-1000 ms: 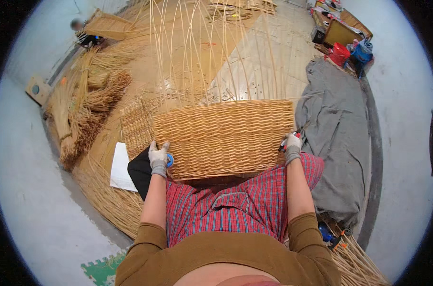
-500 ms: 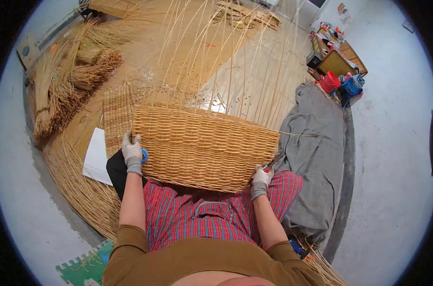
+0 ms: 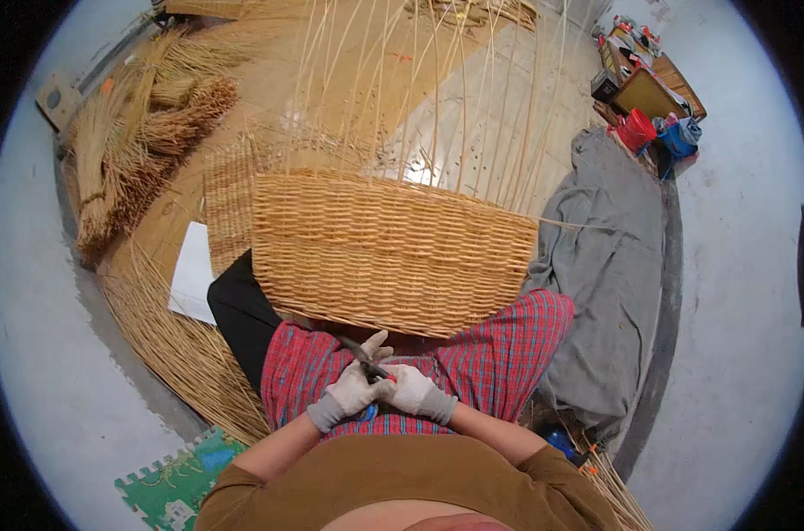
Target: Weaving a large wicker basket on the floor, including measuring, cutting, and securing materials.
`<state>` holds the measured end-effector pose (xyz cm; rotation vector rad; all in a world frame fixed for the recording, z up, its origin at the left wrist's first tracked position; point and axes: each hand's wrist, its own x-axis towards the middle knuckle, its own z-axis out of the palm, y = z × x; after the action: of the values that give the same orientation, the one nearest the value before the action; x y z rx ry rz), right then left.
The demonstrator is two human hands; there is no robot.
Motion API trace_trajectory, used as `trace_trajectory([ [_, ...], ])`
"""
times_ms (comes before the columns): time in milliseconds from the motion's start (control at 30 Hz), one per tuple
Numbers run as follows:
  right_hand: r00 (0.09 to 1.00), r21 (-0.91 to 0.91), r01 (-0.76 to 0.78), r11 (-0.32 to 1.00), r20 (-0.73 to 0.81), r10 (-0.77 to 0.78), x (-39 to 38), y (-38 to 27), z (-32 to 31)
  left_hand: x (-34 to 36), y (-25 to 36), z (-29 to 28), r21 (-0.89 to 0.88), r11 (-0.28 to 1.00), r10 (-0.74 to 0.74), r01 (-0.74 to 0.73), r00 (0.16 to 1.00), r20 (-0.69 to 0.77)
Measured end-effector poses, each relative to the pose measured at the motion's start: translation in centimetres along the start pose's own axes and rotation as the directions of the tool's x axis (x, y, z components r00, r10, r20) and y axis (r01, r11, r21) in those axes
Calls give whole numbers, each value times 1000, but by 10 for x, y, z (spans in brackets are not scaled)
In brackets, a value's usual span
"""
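Both my hands wear pale work gloves with grey cuffs and meet low over my lap. Between them slants a pair of dark shears [image 3: 357, 350] with red on the handle; its kind is partly hidden. My right hand [image 3: 412, 390] is closed round the handle end. Against the tool lies my left hand [image 3: 352, 388], closed about it, with a finger or two stretching up past the blade. A small blue thing [image 3: 367, 412] shows just under the left hand. Before me, a woven wicker panel [image 3: 393, 257] leans over my knees, untouched, its long stakes [image 3: 437, 115] fanning away.
Bundles of straw-coloured stalks [image 3: 145, 150] lie at the left, with loose rods [image 3: 180, 345] nearer. Beside the panel are another woven piece [image 3: 229, 203] and a white sheet [image 3: 189, 274]. A grey cloth [image 3: 605, 292] spreads at right, below a red bucket [image 3: 634, 131].
Both hands have let go of the wicker panel's sides and come together over my lap, bringing the shears in the right hand. The view has shifted slightly.
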<state>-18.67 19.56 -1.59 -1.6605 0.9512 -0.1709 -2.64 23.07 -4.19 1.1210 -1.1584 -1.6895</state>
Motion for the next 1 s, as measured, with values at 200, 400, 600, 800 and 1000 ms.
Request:
trace_trajectory([
  [200, 964, 474, -225, 851, 237, 122, -9, -4, -19, 5, 10, 5, -43, 999, -3, 7, 996, 86],
  [400, 944, 487, -51, 872, -262, 201, -1, -11, -58, 33, 15, -2, 245, 913, 330, -327, 943, 28],
  [600, 792, 308, 268, 913, -610, -27, 81, -5, -182, 138, 63, -35, 245, 934, 327, -262, 903, -280],
  [800, 707, -122, -154, 981, -707, 23, 142, 5, -204, 257, 92, -32, 513, 829, 468, -222, 778, -419],
  [1000, 600, -161, -96, 982, -797, -71, 132, 5, -190, 266, 78, -37, 559, 745, 607, -365, 717, -341],
])
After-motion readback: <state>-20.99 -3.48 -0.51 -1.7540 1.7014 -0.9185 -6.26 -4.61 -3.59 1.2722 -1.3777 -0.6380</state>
